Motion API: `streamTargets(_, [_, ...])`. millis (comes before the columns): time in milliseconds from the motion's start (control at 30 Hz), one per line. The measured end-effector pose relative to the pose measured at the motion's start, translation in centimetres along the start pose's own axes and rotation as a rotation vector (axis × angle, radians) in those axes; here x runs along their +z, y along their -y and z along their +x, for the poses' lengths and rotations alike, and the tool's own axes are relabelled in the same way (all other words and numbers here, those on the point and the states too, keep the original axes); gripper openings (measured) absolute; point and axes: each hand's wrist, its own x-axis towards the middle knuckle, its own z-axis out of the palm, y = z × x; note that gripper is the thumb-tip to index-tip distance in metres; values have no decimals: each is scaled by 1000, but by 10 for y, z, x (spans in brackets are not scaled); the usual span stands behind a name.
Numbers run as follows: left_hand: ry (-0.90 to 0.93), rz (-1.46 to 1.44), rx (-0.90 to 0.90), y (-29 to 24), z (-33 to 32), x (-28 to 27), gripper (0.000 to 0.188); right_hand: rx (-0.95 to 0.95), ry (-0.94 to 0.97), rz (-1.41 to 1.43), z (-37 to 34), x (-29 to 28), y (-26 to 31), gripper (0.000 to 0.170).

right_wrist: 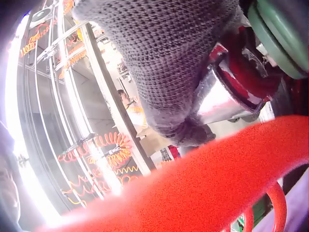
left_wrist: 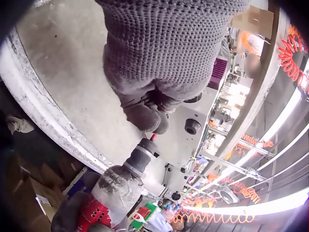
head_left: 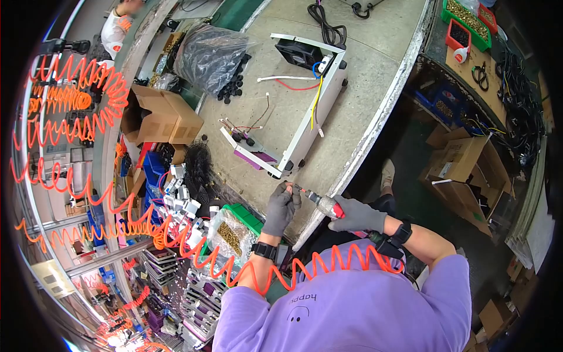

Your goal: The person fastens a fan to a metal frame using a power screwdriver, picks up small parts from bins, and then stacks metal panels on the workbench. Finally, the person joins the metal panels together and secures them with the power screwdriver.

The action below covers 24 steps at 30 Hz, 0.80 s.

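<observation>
The gloved right hand (head_left: 359,216) grips a red and silver power driver (head_left: 329,206), seen large in the left wrist view (left_wrist: 113,193); its collar points at the left hand. The gloved left hand (head_left: 281,208) has thumb and fingers curled together around the end of the driver's red bit (left_wrist: 153,137); anything small between them is hidden. Just beyond the hands, a white metal frame (head_left: 314,108) lies on the bench (head_left: 363,70), with a black fan (head_left: 299,54) and loose wires. In the right wrist view the right hand (right_wrist: 164,72) wraps the driver's silver body (right_wrist: 217,99).
An orange coiled hose (head_left: 319,267) crosses before the torso. Left of the frame are a plastic bag (head_left: 208,56) with black parts, a cardboard box (head_left: 161,114) and a green bin of screws (head_left: 243,220). A side bench at right holds red and green bins (head_left: 469,26).
</observation>
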Motion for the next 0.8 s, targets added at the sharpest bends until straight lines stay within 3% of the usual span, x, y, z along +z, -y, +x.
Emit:
streamTargets(100, [1, -42, -27, 4, 3, -8, 18, -55, -11, -22, 3, 4, -5, 62])
streamTargets(167, [92, -5, 81, 6, 2, -4, 16, -83, -11, -24, 2, 4, -4, 61])
streamTargets(400, [52, -189, 25, 10, 1, -6, 22, -53, 14, -6, -3, 2, 6, 56])
streamTargets(567, [-13, 62, 109, 2, -4, 8, 24, -67, 21, 31, -5, 2, 7, 54])
streamTargets(800, [42, 222, 171, 2, -6, 9, 26, -74, 18, 34, -6, 3, 9, 53])
